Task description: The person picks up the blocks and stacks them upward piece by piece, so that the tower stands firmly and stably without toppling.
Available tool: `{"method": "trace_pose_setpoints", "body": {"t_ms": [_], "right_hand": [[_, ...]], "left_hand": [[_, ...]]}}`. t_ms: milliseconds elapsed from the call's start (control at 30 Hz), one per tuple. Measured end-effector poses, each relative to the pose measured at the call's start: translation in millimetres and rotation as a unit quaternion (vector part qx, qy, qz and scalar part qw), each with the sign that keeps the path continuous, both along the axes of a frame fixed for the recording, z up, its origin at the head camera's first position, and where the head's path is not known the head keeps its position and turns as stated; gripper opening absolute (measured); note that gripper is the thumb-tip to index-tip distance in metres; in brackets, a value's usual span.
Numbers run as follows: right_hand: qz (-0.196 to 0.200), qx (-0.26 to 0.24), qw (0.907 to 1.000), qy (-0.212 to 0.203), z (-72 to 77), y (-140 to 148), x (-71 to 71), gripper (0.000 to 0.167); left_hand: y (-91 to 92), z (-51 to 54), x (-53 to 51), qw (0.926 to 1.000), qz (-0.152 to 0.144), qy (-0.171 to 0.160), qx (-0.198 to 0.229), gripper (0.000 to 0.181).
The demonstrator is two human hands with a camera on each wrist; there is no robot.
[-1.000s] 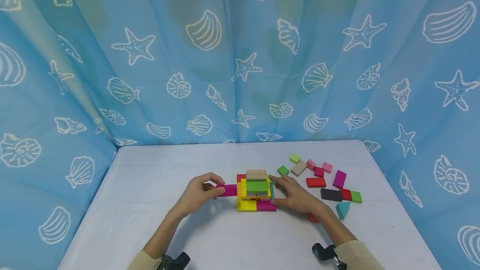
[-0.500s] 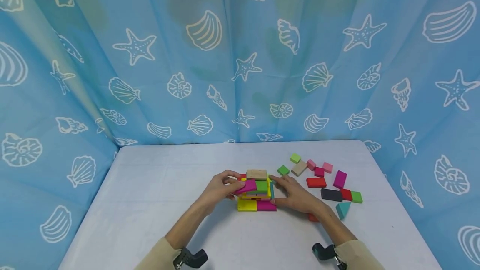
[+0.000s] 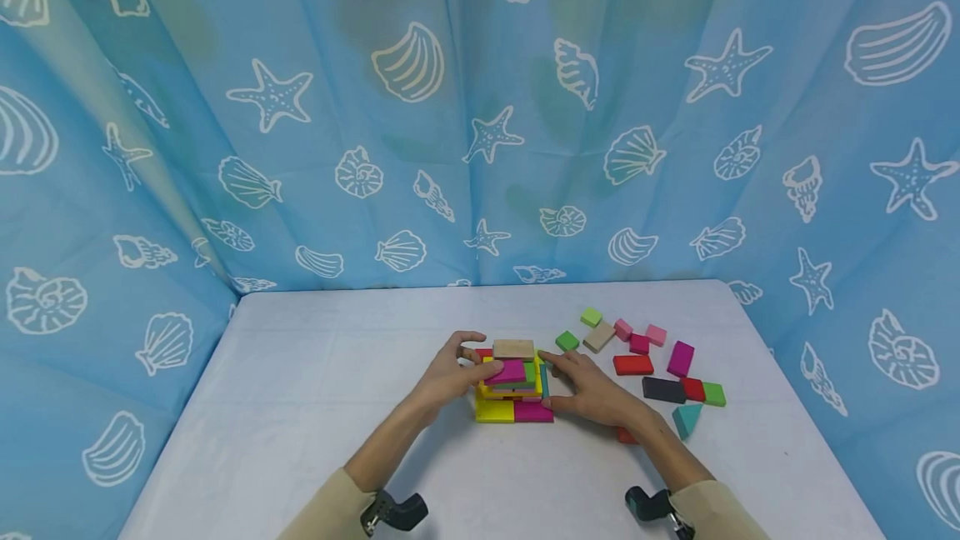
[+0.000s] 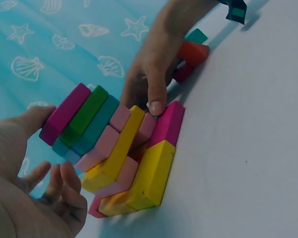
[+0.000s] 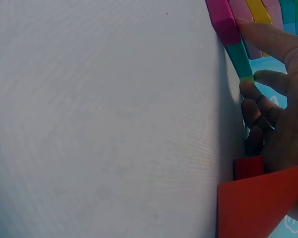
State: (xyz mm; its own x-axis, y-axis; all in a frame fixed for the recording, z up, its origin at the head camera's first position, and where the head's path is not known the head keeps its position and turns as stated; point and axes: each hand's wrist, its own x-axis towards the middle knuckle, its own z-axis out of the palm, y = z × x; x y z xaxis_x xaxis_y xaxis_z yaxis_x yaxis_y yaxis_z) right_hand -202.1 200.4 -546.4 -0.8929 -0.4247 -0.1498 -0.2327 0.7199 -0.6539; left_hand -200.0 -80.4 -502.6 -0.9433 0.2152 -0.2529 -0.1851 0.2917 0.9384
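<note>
In the middle of the table stands a low tower of coloured toy blocks (image 3: pixel 495 412). A magenta block (image 3: pixel 512 371) lies over the green block (image 4: pixel 84 116) on its upper front, shifted a little left of it. My left hand (image 3: pixel 447 371) touches the magenta block with its thumb; its other fingers are off the block, loosely bent. A plain wooden block (image 3: pixel 513 348) sits behind, also on top. My right hand (image 3: pixel 596 388) rests along the tower's right side, its thumb on a pink block (image 5: pixel 239 12) and its fingers near a teal block (image 5: pixel 238 57).
Right of the tower lie several loose blocks, among them a black block (image 3: pixel 663 390), a red block (image 3: pixel 633 365), a magenta block (image 3: pixel 680 358) and a teal triangle (image 3: pixel 686 420). An orange-red block (image 5: pixel 258 198) lies close by my right wrist. A shell-print curtain (image 3: pixel 480 148) surrounds the table.
My left hand has carried the magenta block from the tower's left side onto the green block, moved it slightly right, and lifted its fingers off. My right hand has stayed in place.
</note>
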Motion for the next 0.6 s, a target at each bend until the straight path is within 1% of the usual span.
{"method": "trace_pose_setpoints", "body": {"t_ms": [100,267,433,600], "right_hand": [[-0.001,0.003,1.0,0.001,-0.4,0,-1.0,0.09],[0.0,0.003,1.0,0.0,-0.6,1,-1.5,0.092],[-0.003,0.003,1.0,0.0,-0.9,1,-1.3,0.093],[-0.002,-0.002,1.0,-0.006,-0.1,0,-1.3,0.092]], "left_hand": [[2.7,0.2,-0.8,1.0,0.003,0.004,-0.007,0.07],[7.1,2.0,-2.3,0.9997,-0.002,0.02,-0.016,0.069],[10.8,2.2,-5.6,0.9985,-0.021,0.045,-0.022,0.064],[12.4,3.1,-7.3,0.9974,-0.036,0.055,-0.029,0.055]]}}
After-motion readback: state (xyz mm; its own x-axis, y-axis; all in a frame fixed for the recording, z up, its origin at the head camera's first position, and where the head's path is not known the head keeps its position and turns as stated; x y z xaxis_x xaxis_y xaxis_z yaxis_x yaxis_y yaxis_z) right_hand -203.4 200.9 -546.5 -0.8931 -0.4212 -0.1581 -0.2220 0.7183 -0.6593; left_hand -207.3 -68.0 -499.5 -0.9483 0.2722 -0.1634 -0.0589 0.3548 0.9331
